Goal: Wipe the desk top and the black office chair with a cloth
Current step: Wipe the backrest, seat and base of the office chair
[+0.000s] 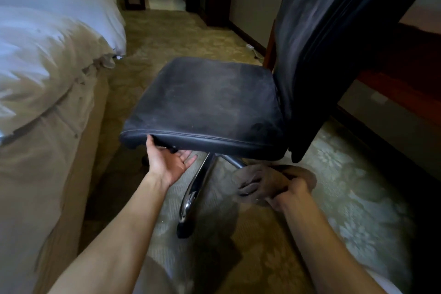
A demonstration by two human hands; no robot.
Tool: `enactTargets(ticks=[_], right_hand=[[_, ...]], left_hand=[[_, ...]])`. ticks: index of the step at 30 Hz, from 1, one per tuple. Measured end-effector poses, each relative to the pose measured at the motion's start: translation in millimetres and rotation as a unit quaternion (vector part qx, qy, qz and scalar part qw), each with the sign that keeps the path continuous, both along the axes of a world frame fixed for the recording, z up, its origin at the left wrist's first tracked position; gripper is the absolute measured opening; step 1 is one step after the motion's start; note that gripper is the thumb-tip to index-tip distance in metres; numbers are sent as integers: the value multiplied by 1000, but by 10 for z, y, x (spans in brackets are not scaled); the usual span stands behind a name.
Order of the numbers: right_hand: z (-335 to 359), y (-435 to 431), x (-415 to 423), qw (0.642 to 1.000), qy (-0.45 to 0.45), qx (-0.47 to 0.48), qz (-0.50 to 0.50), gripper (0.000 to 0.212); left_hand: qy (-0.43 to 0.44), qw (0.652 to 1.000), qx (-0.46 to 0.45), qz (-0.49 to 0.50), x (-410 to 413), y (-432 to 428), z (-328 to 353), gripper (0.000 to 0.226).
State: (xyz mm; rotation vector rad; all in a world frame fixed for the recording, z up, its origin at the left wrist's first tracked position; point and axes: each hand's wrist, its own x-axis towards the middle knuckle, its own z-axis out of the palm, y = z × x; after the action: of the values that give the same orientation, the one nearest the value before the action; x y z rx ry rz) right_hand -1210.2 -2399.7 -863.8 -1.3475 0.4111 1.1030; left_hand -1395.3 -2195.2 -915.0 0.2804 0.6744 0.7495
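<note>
**A:** Where's the cloth [259,182]?

**B:** Bunched in the right hand [292,192], fingers clamped round it. It's low under the chair's [205,102] front right corner, by the chrome leg [191,196]. I'd guess the base gets wiped next.

**A:** And the left hand [169,162]?

**B:** Palm up under the front left corner, fingers loosely apart, thumb on the edge. It's probably stopping the swivel.

**A:** Around it?

**B:** Patterned carpet [353,198]. There's a bed [43,59] on the left and dark wood furniture [393,74] on the right.
</note>
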Motion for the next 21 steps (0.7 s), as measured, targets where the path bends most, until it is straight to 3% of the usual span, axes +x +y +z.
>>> enactTargets(ticks=[1,2,5,8,13,18,21], right_hand=[[-79,-3,27,1000,-17,-9,17,41],[-137,-11,66,999,-6,-1,-38,40],[-240,-16,169,978,-92,13,-188,34],[-334,4,191,958,-171,19,-231,24],[-521,-10,173,968,-161,48,-186,42],[-552,-110,29,973,-153,107,-136,49],[-552,-144,29,976,-155,109,-110,47]], left_hand=[[-19,1000,-2,8,28,-10,-73,92],[-39,999,-2,14,45,-11,-133,91],[-95,995,2,41,113,17,-308,90],[-129,990,4,55,219,19,-385,91],[-85,988,10,129,323,109,-256,80],[23,986,-1,163,328,153,-118,80],[13,988,17,154,264,149,-12,76]])
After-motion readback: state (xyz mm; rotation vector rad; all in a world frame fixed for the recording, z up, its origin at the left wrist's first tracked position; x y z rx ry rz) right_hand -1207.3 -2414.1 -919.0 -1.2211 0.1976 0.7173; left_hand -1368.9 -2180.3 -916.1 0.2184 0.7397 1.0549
